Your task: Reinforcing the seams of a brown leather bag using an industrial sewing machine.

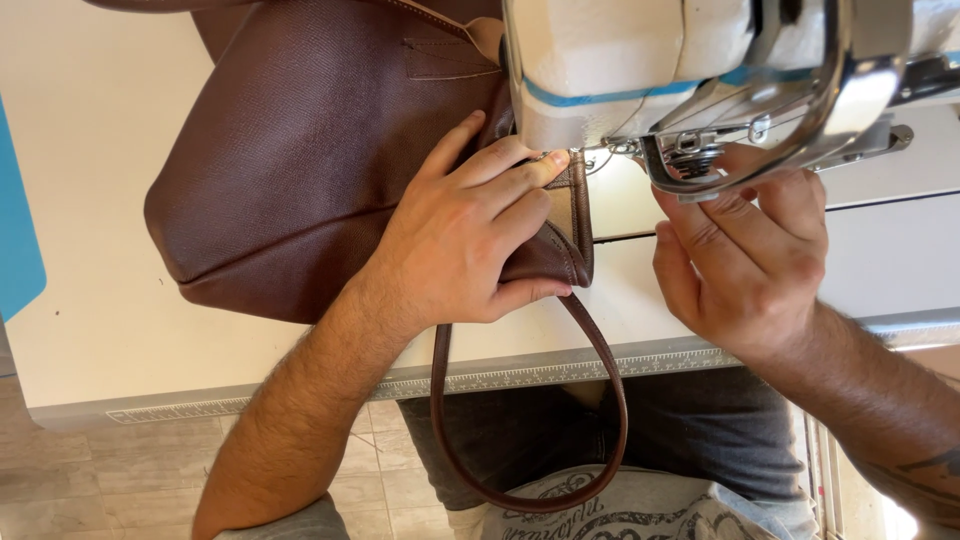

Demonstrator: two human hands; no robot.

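A brown leather bag (290,170) lies on the white work table (90,270), its edge pushed under the head of a white sewing machine (620,70). My left hand (470,235) presses flat on the bag's edge, fingertips close to the needle area. A tan strip runs along that edge. The bag's brown strap (525,440) loops down off the table's front over my lap. My right hand (745,255) is beside the machine's metal presser foot parts (700,165), fingers curled up against them; what it grips is hidden.
A ruler strip (520,375) runs along the table's front edge. A blue object (18,240) sits at the far left. Tiled floor shows below the table, and my knees in dark trousers are under it.
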